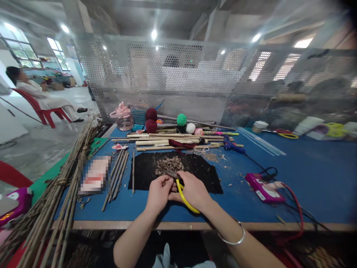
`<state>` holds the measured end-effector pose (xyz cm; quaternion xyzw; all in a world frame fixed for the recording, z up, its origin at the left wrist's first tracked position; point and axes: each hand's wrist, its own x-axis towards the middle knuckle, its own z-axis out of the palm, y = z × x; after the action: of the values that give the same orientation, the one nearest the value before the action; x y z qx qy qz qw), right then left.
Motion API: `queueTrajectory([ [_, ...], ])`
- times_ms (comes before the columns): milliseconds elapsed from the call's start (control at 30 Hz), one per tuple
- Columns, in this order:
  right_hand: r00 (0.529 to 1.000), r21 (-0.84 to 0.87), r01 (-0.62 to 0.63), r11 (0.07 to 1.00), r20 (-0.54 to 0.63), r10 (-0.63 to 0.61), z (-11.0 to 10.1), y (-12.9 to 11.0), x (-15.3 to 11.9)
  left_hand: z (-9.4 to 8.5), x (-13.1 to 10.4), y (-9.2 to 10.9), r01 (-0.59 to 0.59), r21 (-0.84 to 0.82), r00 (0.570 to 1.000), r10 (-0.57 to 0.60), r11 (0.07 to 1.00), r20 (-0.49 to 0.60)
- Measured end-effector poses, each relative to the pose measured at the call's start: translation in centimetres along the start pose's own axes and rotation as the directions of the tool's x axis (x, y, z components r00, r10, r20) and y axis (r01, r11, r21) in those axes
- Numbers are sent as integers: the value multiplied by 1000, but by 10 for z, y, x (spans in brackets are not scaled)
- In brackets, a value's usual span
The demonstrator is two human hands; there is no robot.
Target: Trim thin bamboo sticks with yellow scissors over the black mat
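My right hand (193, 190) is closed around yellow-handled scissors (186, 201), whose dark blades point away and to the left. Close beside the blades, my left hand (158, 191) has its fingers pinched together; whatever they hold is too small and hidden to name. Both hands are over the near edge of a black cloth (200, 169) on the blue table. A pile of small brown cut bits (170, 163) lies on the cloth just beyond the blades. One thin stick (133, 173) rests along the cloth's left side, and several more sticks (118, 175) lie left of it.
Long bundled twigs (63, 178) cover the left table edge. Pale rods (167, 141), maroon balls (151, 125) and a pink-lidded bottle (124, 121) stand behind. A blue glue gun (234, 146) and purple power strip (263, 189) with cables are right. A person sits far left.
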<state>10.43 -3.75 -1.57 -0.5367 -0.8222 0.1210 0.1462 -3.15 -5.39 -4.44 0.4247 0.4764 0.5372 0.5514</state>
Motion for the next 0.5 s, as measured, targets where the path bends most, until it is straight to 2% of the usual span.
queueTrajectory([
  [133,1000,54,-23,998,2,23,1,-2,1,1,-1,3,-20,-27,1000,20,999,13],
  [267,1000,81,-14,997,-21,16,3,0,2,1,0,3,27,-46,999,-25,999,39],
  [500,1000,26,-25,999,-1,25,5,7,2,0,1,-4,0,59,1000,1,998,-16],
])
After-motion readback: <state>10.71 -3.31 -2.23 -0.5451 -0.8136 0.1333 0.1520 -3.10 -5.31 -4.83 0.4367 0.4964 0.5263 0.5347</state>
